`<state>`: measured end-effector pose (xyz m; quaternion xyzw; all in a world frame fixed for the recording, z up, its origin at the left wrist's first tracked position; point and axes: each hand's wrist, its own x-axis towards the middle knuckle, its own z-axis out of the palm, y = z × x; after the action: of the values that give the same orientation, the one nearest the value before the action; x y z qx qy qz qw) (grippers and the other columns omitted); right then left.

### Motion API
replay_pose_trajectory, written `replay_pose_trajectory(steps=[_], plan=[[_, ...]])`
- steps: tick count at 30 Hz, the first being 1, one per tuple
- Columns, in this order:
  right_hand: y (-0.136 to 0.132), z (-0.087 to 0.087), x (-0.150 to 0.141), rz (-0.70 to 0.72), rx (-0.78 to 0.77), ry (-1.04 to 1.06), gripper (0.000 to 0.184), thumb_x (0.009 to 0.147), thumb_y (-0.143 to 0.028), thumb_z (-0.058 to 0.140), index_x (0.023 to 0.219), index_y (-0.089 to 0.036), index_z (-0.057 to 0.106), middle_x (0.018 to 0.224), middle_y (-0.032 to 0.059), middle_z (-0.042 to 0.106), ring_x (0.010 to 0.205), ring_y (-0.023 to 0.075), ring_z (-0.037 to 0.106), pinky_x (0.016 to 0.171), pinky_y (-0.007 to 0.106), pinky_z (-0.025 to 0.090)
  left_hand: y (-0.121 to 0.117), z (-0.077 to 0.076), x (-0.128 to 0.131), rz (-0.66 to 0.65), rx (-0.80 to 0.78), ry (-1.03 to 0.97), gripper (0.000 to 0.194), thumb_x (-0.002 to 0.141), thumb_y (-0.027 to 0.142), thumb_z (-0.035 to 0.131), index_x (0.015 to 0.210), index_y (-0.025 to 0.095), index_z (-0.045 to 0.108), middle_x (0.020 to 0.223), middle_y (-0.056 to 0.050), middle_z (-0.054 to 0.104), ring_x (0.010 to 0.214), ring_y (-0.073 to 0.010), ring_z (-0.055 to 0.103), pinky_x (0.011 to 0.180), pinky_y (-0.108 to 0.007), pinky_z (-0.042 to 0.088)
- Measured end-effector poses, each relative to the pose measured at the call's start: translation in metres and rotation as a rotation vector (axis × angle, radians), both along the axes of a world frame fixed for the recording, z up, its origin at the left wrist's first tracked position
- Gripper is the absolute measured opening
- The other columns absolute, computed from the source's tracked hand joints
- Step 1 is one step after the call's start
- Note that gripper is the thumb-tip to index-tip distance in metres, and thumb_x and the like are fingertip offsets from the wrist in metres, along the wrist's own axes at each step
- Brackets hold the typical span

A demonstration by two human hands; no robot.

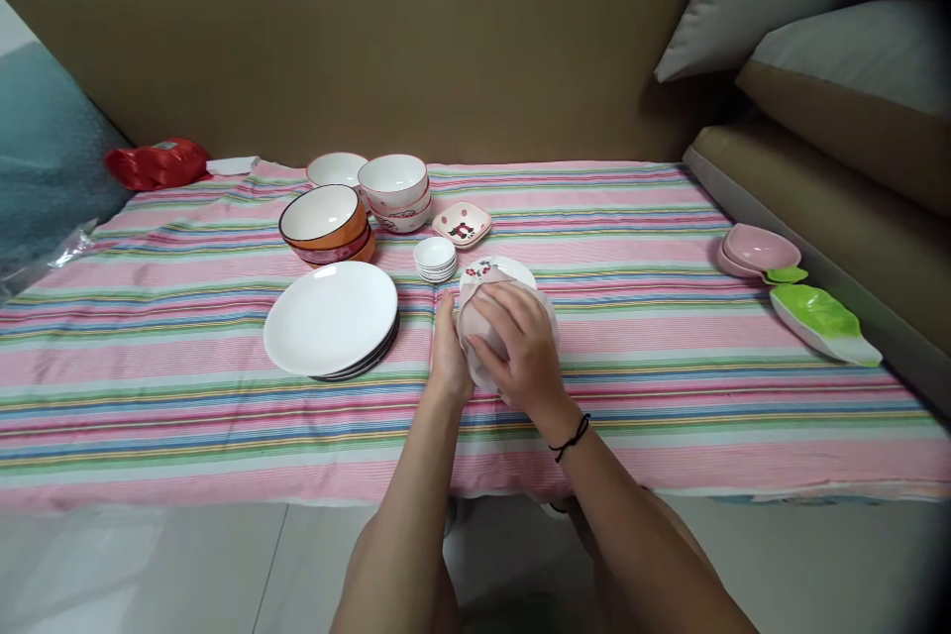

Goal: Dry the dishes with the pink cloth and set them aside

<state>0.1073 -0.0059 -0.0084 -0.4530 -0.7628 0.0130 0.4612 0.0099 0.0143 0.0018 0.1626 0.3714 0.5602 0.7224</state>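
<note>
My left hand (450,357) is cupped around the left side of a round dish, its thumb pointing up. A thin pale cloth (481,365) covers most of that dish. Fingers bent, my right hand (524,342) presses the cloth onto it from above. Just beyond the hands shows the rim of a white plate with red flowers (512,267); whether it is part of the held dish I cannot tell. Nearby, to the left, stands a stack of tiny white bowls (435,256). A square patterned dish (462,223) lies behind them.
Left are stacked white plates (331,317), orange-rimmed bowls (323,218) and white bowls (393,180). Pink dishes (762,246) and a green leaf-shaped dish (817,317) lie right. A red bundle (159,163) sits far left. Striped cloth (631,396) covers the surface; cushions (854,109) border it.
</note>
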Motion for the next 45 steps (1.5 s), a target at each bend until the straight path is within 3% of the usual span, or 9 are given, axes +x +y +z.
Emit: replay_pose_trajectory(steps=[4, 10, 16, 23, 29, 32, 34, 40, 45], plan=[[0.005, -0.007, 0.005, -0.131, -0.13, 0.049, 0.046, 0.09, -0.041, 0.047, 0.131, -0.021, 0.048, 0.142, 0.0082, 0.043, 0.135, 0.028, 0.032, 0.11, 0.051, 0.027, -0.002, 0.0, -0.001, -0.141, 0.028, -0.006, 0.057, 0.077, 0.067, 0.045, 0.083, 0.015, 0.068, 0.073, -0.009, 0.069, 0.088, -0.0293, 0.066, 0.072, -0.036, 0.053], [0.013, -0.021, 0.013, -0.179, -0.312, 0.32, 0.05, 0.094, -0.036, 0.033, 0.139, -0.017, 0.038, 0.143, 0.0125, 0.04, 0.134, 0.0236, 0.035, 0.11, 0.047, 0.031, -0.001, 0.0, 0.001, 0.032, 0.066, 0.003, 0.04, 0.073, 0.048, 0.062, 0.098, 0.017, 0.068, 0.084, -0.004, 0.072, 0.088, -0.0242, 0.067, 0.077, -0.032, 0.052], [0.007, -0.011, 0.013, -0.112, -0.145, 0.092, 0.044, 0.092, -0.033, 0.038, 0.134, -0.023, 0.047, 0.144, 0.0084, 0.04, 0.136, 0.0266, 0.03, 0.11, 0.051, 0.026, 0.0, -0.009, 0.002, -0.019, 0.087, 0.035, 0.038, 0.071, 0.043, 0.067, 0.096, 0.015, 0.069, 0.088, -0.006, 0.072, 0.093, -0.0244, 0.066, 0.082, -0.031, 0.05], [0.001, -0.001, 0.001, -0.074, -0.086, -0.03, 0.028, 0.085, -0.036, 0.054, 0.111, -0.027, 0.061, 0.12, 0.0055, 0.056, 0.119, 0.0269, 0.044, 0.106, 0.05, 0.027, -0.001, -0.009, 0.006, -0.018, 0.131, 0.036, 0.047, 0.076, 0.055, 0.061, 0.103, 0.017, 0.068, 0.104, -0.006, 0.07, 0.11, -0.0224, 0.059, 0.095, -0.03, 0.043], [0.009, -0.006, 0.01, -0.27, -0.423, 0.474, 0.03, 0.091, -0.044, 0.041, 0.081, -0.02, 0.056, 0.08, 0.0033, 0.057, 0.079, 0.0187, 0.051, 0.072, 0.032, 0.041, -0.005, -0.014, 0.001, -0.151, 0.106, 0.195, 0.051, 0.07, 0.057, 0.065, 0.096, 0.013, 0.07, 0.08, -0.008, 0.072, 0.082, -0.0261, 0.067, 0.071, -0.032, 0.05], [0.013, -0.009, 0.021, -0.236, -0.683, 0.804, 0.04, 0.087, -0.055, 0.042, 0.069, -0.02, 0.049, 0.062, -0.0008, 0.05, 0.061, 0.0151, 0.048, 0.056, 0.027, 0.037, -0.003, -0.012, -0.001, -0.101, 0.068, 0.148, 0.051, 0.069, 0.054, 0.068, 0.099, 0.013, 0.069, 0.078, -0.007, 0.072, 0.077, -0.0251, 0.068, 0.069, -0.032, 0.051], [0.013, -0.009, 0.024, -0.194, -0.748, 0.918, 0.041, 0.085, -0.058, 0.045, 0.074, -0.019, 0.054, 0.065, 0.0011, 0.056, 0.065, 0.0166, 0.053, 0.057, 0.027, 0.04, -0.001, -0.01, -0.002, -0.035, 0.065, 0.084, 0.048, 0.069, 0.05, 0.068, 0.101, 0.015, 0.068, 0.082, -0.006, 0.072, 0.079, -0.0237, 0.068, 0.072, -0.031, 0.051], [0.01, -0.008, 0.018, -0.166, -0.532, 0.749, 0.041, 0.094, -0.046, 0.034, 0.114, -0.018, 0.058, 0.114, 0.0081, 0.063, 0.108, 0.0208, 0.057, 0.092, 0.034, 0.043, 0.002, -0.003, -0.004, -0.016, 0.075, 0.004, 0.043, 0.073, 0.044, 0.065, 0.105, 0.015, 0.066, 0.09, -0.007, 0.073, 0.086, -0.0236, 0.068, 0.079, -0.032, 0.051], [0.009, -0.009, 0.015, -0.088, -0.249, 0.288, 0.043, 0.097, -0.035, 0.028, 0.132, -0.02, 0.048, 0.133, 0.0087, 0.052, 0.125, 0.0207, 0.045, 0.105, 0.041, 0.035, -0.003, -0.007, -0.006, -0.101, 0.042, 0.013, 0.047, 0.073, 0.044, 0.066, 0.107, 0.012, 0.067, 0.093, -0.01, 0.073, 0.089, -0.0257, 0.067, 0.081, -0.035, 0.051]])
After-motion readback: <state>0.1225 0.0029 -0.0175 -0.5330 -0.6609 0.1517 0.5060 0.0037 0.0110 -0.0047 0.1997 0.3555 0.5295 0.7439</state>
